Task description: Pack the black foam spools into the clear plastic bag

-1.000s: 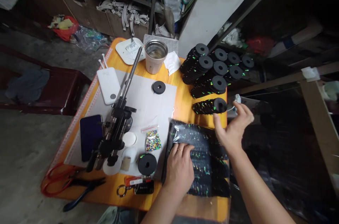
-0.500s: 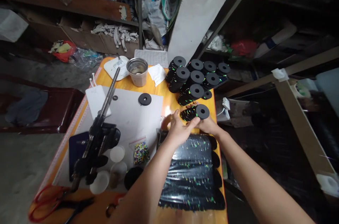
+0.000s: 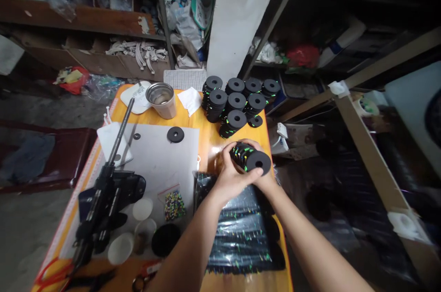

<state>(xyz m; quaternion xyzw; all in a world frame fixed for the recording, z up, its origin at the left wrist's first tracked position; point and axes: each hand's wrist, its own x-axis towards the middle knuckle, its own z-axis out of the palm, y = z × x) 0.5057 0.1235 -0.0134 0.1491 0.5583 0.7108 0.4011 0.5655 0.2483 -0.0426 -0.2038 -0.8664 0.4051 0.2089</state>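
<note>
Between my two hands is a stack of black foam discs point(image 3: 258, 162) with centre holes and small coloured bits along its side. My left hand point(image 3: 232, 174) wraps its near left side, with the thumb over the top disc's edge. My right hand point(image 3: 264, 180) grips the stack from the right and behind, its fingers partly hidden. The held stack is tilted, its top disc facing me. Just below my hands lies a plastic-wrapped pack of similar black rolls point(image 3: 241, 237). Behind them stand several upright disc stacks point(image 3: 236, 118), with a short one point(image 3: 255, 121) at their right.
Left on the table point(image 3: 203, 154) are a black clamp tool point(image 3: 103, 186), a bag of coloured beads point(image 3: 174, 204), a single disc point(image 3: 175, 134) and red-handled scissors point(image 3: 53, 273). A metal cup point(image 3: 161, 101) stands at the back. A white pillar point(image 3: 241, 16) rises behind.
The held stack has come nearer to me and tipped further, its top disc turning toward me. My left hand has wrapped further round it. The camera view has shifted slightly.
</note>
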